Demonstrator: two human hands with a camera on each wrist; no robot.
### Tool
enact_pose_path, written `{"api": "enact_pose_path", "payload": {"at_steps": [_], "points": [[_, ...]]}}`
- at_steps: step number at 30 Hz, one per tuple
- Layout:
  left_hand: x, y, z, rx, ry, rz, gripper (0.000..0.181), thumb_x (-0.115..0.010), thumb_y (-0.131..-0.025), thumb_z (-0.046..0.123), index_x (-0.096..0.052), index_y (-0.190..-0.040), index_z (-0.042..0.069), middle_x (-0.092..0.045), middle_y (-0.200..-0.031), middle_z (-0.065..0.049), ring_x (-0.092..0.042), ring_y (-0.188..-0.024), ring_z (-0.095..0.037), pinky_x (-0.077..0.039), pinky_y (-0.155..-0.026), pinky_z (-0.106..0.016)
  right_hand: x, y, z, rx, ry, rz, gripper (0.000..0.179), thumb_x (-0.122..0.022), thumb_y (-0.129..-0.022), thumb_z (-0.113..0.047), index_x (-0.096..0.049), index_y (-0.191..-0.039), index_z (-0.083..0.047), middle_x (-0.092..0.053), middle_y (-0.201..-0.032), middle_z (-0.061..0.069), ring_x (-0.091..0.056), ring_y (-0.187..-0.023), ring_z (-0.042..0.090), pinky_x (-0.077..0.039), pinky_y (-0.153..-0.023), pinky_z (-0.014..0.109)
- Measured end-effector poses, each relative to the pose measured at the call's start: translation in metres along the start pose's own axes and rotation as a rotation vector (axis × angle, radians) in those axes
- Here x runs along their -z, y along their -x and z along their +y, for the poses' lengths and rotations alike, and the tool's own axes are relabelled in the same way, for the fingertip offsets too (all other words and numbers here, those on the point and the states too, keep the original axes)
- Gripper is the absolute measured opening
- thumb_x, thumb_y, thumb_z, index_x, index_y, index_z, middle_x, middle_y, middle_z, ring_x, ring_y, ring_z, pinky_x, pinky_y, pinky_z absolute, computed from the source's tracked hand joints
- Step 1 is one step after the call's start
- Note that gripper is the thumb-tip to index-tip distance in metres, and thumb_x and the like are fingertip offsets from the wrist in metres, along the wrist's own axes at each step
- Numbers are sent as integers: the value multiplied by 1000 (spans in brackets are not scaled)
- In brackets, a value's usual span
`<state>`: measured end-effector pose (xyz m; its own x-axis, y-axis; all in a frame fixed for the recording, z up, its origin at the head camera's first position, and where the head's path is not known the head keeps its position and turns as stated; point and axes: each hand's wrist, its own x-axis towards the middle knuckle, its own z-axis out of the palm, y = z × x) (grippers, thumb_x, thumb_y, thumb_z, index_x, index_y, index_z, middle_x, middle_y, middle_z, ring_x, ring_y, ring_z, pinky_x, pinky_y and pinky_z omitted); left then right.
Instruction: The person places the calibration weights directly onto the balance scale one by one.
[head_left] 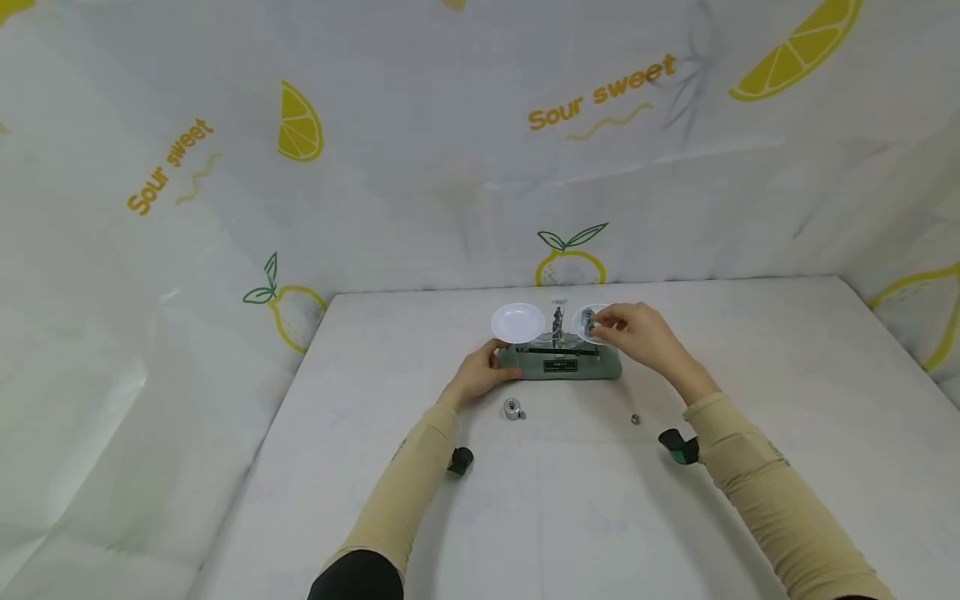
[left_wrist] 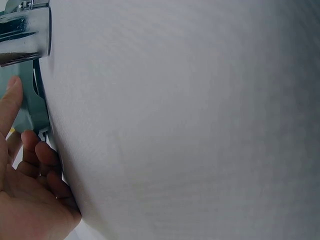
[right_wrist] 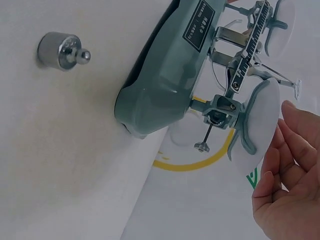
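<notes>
- Green metal balance [head_left: 561, 367]: left hand [head_left: 477, 372] is gripping its end.
- Silver metal weights [head_left: 588, 318] on round white pan [head_left: 577, 324]: right hand [head_left: 643, 336] is hovering alongside, grip indiscernible.

left arm [head_left: 408, 483]: sleeved, stretched forward and slanting inward
left hand [head_left: 477, 372]: thumb and forefinger spread apart, other fingers curled toward the palm
right arm [head_left: 776, 492]: sleeved, reaching forward and inward
right hand [head_left: 641, 335]: raised, fingers bent, thumb and forefinger tips close together
</notes>
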<state>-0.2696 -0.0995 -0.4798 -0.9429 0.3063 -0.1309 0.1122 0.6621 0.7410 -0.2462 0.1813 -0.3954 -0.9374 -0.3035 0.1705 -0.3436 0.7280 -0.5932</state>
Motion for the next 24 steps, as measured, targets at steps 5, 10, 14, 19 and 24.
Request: {"api": "enact_pose_path", "payload": {"at_steps": [5,10,14,19,24], "points": [[1,0,0,-3,1,7,59,-70,-81,37,-47,-131,16,-44,-74,2,-40,-66,-12,-33,-60,-23,6,3,-2,31,13,4,28,-63,-89,-19,-66,-109,0,-67,-94,14,-58,-86,26,-45,-72,36],[1,1,2,-3,4,4,59,-70,-82,37,-47,-131,15,-43,-74,2,-40,-66,-12,-33,-60,-23,10,11,-5,75,33,7,26,-62,-89,-17,-66,-109,-1,-67,-94,13,-56,-87,26,-43,-75,38],[1,0,2,-2,1,1,59,-70,-82,38,-47,-131,15,-43,-74,2,-40,-66,-12,-33,-60,-23,13,19,-5,99,28,11,25,-63,-88,-15,-67,-109,-2,-67,-95,11,-55,-89,24,-43,-77,38],[1,1,0,-6,4,-2,59,-69,-82,38,-46,-132,15,-43,-73,2,-40,-66,-12,-33,-59,-24,17,30,-5,122,22,10,20,-65,-87,-16,-69,-103,-5,-68,-94,7,-54,-86,19,-42,-75,36],[1,3,1,-10,5,-7,60,-69,-83,39,-46,-132,16,-43,-73,2,-39,-65,-12,-33,-59,-24,18,45,0,117,44,-40,14,-66,-87,-20,-70,-97,-11,-66,-90,-2,-51,-83,11,-42,-73,32]]}}
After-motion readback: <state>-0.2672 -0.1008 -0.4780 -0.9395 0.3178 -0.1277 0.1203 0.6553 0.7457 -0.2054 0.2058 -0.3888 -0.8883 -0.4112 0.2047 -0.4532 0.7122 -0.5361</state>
